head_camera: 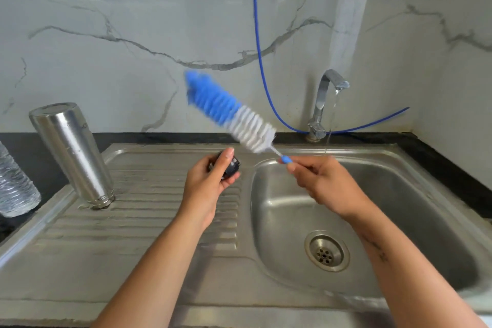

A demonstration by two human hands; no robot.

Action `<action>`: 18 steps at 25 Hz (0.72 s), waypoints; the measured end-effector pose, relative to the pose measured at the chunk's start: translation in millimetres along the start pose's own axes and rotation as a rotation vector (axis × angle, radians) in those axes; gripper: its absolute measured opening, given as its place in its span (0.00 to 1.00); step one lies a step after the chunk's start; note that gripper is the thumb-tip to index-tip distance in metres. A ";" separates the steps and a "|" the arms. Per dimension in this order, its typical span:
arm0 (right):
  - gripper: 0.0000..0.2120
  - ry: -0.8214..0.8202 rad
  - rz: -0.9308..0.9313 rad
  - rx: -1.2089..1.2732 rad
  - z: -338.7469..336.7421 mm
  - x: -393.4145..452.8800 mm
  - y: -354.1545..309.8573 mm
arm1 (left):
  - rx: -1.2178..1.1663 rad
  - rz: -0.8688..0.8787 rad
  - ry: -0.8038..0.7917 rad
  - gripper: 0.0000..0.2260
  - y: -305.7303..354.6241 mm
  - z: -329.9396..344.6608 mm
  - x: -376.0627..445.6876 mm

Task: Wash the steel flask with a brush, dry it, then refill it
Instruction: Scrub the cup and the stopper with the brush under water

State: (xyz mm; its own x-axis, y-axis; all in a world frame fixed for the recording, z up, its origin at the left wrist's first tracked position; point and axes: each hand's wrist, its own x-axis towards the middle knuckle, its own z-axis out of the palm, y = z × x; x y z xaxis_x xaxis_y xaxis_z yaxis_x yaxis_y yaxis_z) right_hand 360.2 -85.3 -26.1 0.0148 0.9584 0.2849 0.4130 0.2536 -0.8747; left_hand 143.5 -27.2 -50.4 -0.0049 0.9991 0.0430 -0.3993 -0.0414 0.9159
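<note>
Over the sink: your two hands sit apart, each busy with its own thing; pretty much at the line where drainboard meets basin
Right hand (323, 181): fingers curled round the blue handle of the bottle brush (234, 114); brush's long axis runs from your hand up and to the left, bristle end pointing at the wall; blue bristles at the tip, white ones nearer the handle; it's blurred, so no fine detail
Left hand (210, 176): pinching a small dark cap (227, 168) between thumb and fingers, just above the ribbed drainboard (149, 221)
Steel flask (73, 154): standing mouth-down on the far left of the drainboard; long axis near vertical, base leaning up and left; wet with droplets; well apart from both hands
Tap (323, 104): back right, thin stream running down into the basin (292, 221)
Edges: plastic bottle (16, 184) right at the left frame edge beside the flask; blue hose (259, 61) hanging down the marble wall
Open room: bare drainboard between flask and your left hand; drain (327, 251) sits below your right forearm
</note>
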 end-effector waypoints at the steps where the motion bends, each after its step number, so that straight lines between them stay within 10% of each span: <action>1: 0.10 0.079 0.040 0.171 -12.0 1.8 2.8 | -0.007 0.000 -0.007 0.14 -1.3 0.6 -0.5; 9: 0.13 0.817 0.197 0.625 -66.5 9.7 32.9 | 0.086 -0.195 -0.111 0.06 -25.9 84.4 22.2; 18: 0.17 0.836 0.176 0.441 -58.5 15.5 47.8 | 0.062 -0.500 -0.217 0.08 -70.5 207.8 77.6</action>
State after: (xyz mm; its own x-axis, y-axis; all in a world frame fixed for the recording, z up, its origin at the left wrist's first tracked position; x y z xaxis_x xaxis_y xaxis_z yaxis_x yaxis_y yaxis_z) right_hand 433.5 -66.0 -40.5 0.7591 0.6274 0.1734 -0.0345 0.3048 -0.9518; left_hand 361.9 50.6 -28.6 0.3637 0.8719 -0.3278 -0.2495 0.4303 0.8675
